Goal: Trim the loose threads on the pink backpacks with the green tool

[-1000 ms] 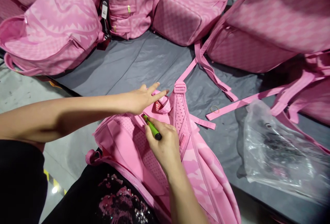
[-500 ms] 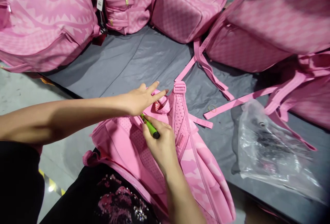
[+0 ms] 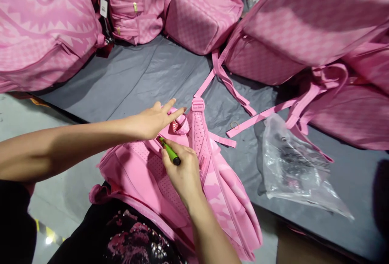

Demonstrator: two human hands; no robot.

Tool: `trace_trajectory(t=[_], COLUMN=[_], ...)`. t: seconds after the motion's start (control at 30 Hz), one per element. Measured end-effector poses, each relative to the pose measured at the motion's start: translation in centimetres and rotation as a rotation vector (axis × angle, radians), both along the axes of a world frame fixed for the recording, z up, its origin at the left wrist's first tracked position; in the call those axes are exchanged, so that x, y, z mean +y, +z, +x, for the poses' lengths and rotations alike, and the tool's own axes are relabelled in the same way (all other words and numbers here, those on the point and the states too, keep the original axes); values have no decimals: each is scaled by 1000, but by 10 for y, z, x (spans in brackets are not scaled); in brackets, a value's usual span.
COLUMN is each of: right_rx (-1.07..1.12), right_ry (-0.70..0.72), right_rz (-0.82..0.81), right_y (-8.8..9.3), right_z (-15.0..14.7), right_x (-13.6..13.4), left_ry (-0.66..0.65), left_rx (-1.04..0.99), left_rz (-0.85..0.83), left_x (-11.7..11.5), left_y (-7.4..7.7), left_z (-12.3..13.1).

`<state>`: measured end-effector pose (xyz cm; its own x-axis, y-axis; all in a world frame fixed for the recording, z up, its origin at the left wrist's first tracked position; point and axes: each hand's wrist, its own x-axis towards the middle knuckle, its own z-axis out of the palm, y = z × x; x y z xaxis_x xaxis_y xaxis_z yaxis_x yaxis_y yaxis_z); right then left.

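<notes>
A pink backpack (image 3: 118,170) lies across my lap and the table edge, its padded, dotted back panel and straps facing up. My right hand (image 3: 184,170) is closed round a slim green pen-like tool with a black end (image 3: 170,151); its tip points at the panel's upper edge, and I cannot make out its exact kind. My left hand (image 3: 154,122) rests on the top of the backpack just beyond that tip, fingers spread and stretched out. Beside these fingers is the top loop (image 3: 183,127), with a small red label (image 3: 176,126) showing. A shoulder strap with a buckle (image 3: 197,104) stands up to the right.
Several pink backpacks (image 3: 194,20) line the far side of the grey-covered table (image 3: 130,81). Loose pink straps (image 3: 261,116) trail toward the middle, one with a rubber band (image 3: 234,125) on it. A clear plastic bag (image 3: 299,174) lies at the right.
The whole view has shifted, so the scene sits farther left. Both hands keep nearly the same place on the backpack; the green tool shows a little more of its length.
</notes>
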<state>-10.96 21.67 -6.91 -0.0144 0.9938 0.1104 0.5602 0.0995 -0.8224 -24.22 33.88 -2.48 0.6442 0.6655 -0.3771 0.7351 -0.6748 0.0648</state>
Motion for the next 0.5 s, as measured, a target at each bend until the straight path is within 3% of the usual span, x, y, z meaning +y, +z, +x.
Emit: trace_trajectory(t=[0.17, 0.33, 0.43, 0.5], right_rx=[18, -8, 77, 57], right_ry=[11, -7, 0, -129], right_rz=[-40, -92, 15, 194], right_y=[6, 3, 18, 29], right_z=[-12, -15, 8, 43], right_x=[-2, 9, -4, -32], left_ry=[-71, -124, -144, -151], left_rx=[-66, 0, 25, 18], left_rz=[88, 273, 321, 317], left_x=[-3, 11, 20, 21], left_y=[-4, -27, -37, -40], left_z=[-12, -18, -20, -22])
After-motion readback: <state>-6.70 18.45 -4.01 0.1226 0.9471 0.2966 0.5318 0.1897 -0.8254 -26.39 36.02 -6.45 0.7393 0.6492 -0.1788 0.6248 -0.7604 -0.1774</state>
